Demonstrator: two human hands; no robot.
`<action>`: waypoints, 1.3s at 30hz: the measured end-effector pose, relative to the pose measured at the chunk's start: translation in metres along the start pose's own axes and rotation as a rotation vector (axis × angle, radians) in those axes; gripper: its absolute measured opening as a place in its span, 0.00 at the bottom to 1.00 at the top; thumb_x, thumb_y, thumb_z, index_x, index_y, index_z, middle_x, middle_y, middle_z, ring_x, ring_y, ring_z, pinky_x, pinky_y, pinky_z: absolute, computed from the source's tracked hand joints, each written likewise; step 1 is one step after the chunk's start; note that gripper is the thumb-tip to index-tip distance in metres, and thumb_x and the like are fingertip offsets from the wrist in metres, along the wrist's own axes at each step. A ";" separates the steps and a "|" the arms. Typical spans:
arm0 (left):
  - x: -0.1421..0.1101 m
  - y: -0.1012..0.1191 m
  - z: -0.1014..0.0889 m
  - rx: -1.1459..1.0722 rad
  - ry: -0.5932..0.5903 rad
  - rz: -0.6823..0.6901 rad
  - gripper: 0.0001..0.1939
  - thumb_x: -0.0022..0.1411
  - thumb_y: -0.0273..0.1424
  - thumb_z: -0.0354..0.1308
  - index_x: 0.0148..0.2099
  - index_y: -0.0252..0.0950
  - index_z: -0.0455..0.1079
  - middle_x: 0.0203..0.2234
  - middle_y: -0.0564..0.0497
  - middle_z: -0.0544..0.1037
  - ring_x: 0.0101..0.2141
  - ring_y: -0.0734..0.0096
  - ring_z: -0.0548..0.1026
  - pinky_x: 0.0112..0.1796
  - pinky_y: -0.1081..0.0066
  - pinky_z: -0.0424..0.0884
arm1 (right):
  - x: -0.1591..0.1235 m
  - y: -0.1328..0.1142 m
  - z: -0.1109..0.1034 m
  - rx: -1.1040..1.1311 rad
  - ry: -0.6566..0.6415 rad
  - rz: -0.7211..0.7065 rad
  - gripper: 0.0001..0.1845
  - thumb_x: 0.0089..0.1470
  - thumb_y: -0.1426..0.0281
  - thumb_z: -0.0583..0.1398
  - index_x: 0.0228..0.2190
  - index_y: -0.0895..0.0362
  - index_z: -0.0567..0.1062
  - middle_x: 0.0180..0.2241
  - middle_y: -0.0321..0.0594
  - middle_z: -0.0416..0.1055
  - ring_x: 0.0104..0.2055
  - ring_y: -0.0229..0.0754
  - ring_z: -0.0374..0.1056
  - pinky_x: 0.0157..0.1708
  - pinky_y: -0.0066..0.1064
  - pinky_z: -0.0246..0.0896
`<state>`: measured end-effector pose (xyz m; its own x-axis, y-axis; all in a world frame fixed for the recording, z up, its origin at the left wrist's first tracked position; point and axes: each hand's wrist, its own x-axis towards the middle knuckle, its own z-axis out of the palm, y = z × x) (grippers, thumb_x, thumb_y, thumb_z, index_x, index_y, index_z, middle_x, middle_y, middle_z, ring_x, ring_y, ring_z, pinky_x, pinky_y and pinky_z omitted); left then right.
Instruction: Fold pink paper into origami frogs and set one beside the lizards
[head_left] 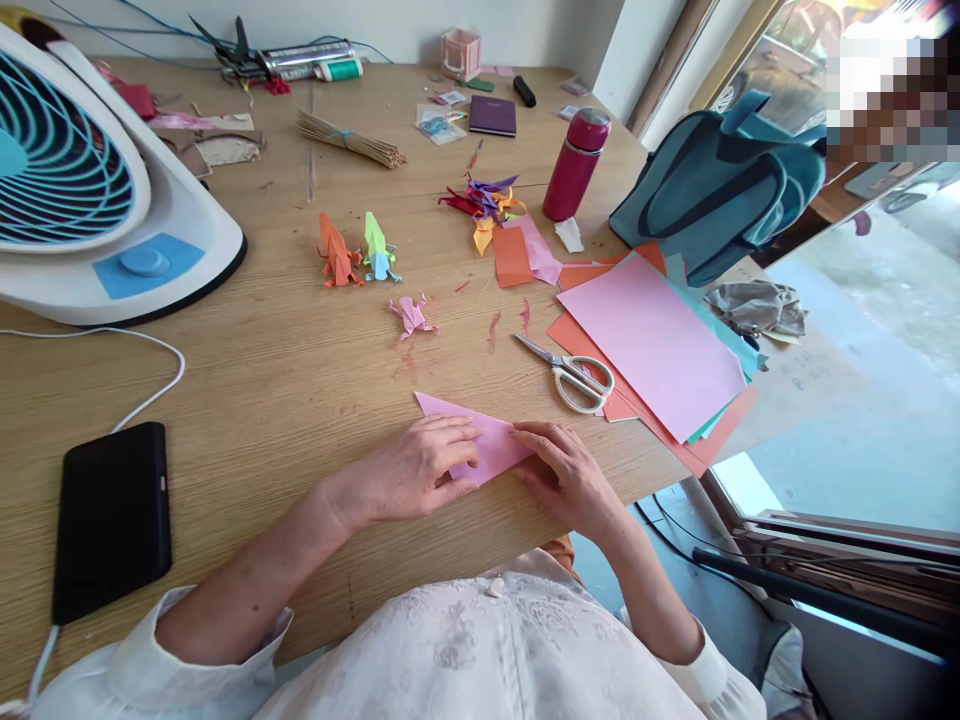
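My left fingers [459,433] lie spread on folded paper [491,450] near the table [262,400] edge as my right fingers [541,447] grasp its corner; likely light and easily creased, it suits an edge hold.

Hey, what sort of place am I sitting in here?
Probably a craft workspace by a window: folded paper figures stand on the wooden table, with scissors beside a stack of colored paper.

There are two hands [427,460] [566,470], one folded pink sheet [491,445], three separate paper figures [339,255] [379,250] [412,316], one pair of scissors [561,364], one flask [575,170], one bag [697,190], one fan [112,160]; the heaped figures [484,200] perhaps number three or more.
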<state>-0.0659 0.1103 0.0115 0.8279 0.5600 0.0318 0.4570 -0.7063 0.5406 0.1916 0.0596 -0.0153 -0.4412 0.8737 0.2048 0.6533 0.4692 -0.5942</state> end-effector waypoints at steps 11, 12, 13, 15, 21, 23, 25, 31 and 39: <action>-0.004 0.007 0.005 0.127 0.009 0.007 0.17 0.61 0.31 0.64 0.51 0.32 0.72 0.58 0.38 0.72 0.61 0.51 0.66 0.60 0.52 0.63 | 0.002 0.002 0.004 -0.047 0.007 -0.034 0.21 0.65 0.69 0.57 0.58 0.51 0.66 0.55 0.47 0.70 0.54 0.51 0.66 0.52 0.48 0.63; -0.003 0.007 0.005 0.124 0.024 0.018 0.13 0.64 0.30 0.61 0.50 0.32 0.73 0.57 0.38 0.73 0.60 0.52 0.67 0.60 0.52 0.64 | 0.003 0.002 0.004 -0.046 0.007 -0.034 0.21 0.65 0.69 0.57 0.58 0.51 0.66 0.55 0.47 0.70 0.54 0.51 0.66 0.52 0.48 0.63; -0.003 0.007 0.006 0.120 0.040 0.027 0.09 0.66 0.30 0.59 0.48 0.33 0.73 0.56 0.40 0.74 0.59 0.53 0.68 0.60 0.53 0.65 | 0.003 0.002 0.004 -0.047 0.007 -0.033 0.21 0.65 0.69 0.57 0.58 0.51 0.66 0.55 0.47 0.70 0.54 0.51 0.66 0.51 0.48 0.63; -0.002 0.007 0.007 0.107 0.087 0.032 0.07 0.69 0.28 0.54 0.43 0.34 0.74 0.53 0.42 0.76 0.57 0.56 0.71 0.59 0.54 0.66 | 0.003 0.001 0.004 -0.056 0.006 -0.034 0.21 0.65 0.68 0.57 0.58 0.52 0.66 0.54 0.47 0.70 0.54 0.51 0.66 0.51 0.47 0.63; -0.004 0.011 0.016 0.023 0.239 -0.051 0.08 0.70 0.25 0.49 0.42 0.34 0.70 0.43 0.45 0.80 0.50 0.62 0.76 0.54 0.59 0.71 | -0.002 -0.005 0.010 -0.155 0.046 -0.059 0.12 0.63 0.70 0.59 0.48 0.54 0.73 0.48 0.45 0.74 0.47 0.48 0.67 0.45 0.44 0.61; -0.007 0.014 0.018 -0.002 0.248 -0.107 0.08 0.70 0.24 0.48 0.44 0.34 0.69 0.42 0.45 0.79 0.49 0.63 0.76 0.51 0.61 0.72 | -0.004 -0.007 0.012 -0.181 0.066 -0.066 0.10 0.63 0.72 0.59 0.46 0.54 0.74 0.44 0.43 0.75 0.42 0.46 0.67 0.42 0.42 0.60; -0.009 0.016 0.018 -0.020 0.245 -0.152 0.09 0.70 0.23 0.47 0.45 0.34 0.68 0.42 0.45 0.79 0.47 0.64 0.77 0.48 0.62 0.73 | -0.007 -0.008 0.013 -0.185 0.074 -0.073 0.10 0.64 0.74 0.58 0.46 0.54 0.74 0.42 0.43 0.75 0.40 0.44 0.66 0.40 0.40 0.59; -0.008 0.024 0.013 -0.005 0.181 -0.191 0.05 0.69 0.26 0.51 0.45 0.34 0.67 0.38 0.48 0.78 0.41 0.64 0.76 0.42 0.65 0.73 | -0.009 -0.008 0.015 -0.170 0.113 -0.061 0.10 0.63 0.76 0.57 0.43 0.55 0.76 0.39 0.42 0.75 0.38 0.43 0.66 0.37 0.38 0.57; 0.006 0.033 0.009 0.210 0.003 -0.184 0.08 0.67 0.21 0.54 0.38 0.34 0.73 0.36 0.48 0.78 0.42 0.63 0.76 0.44 0.65 0.73 | -0.010 -0.008 0.014 -0.114 0.133 -0.002 0.07 0.64 0.74 0.58 0.40 0.54 0.76 0.39 0.41 0.75 0.39 0.42 0.68 0.39 0.37 0.59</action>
<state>-0.0433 0.0866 0.0217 0.7235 0.6887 -0.0481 0.6576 -0.6662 0.3518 0.1822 0.0453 -0.0229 -0.3622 0.8784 0.3119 0.7212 0.4761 -0.5032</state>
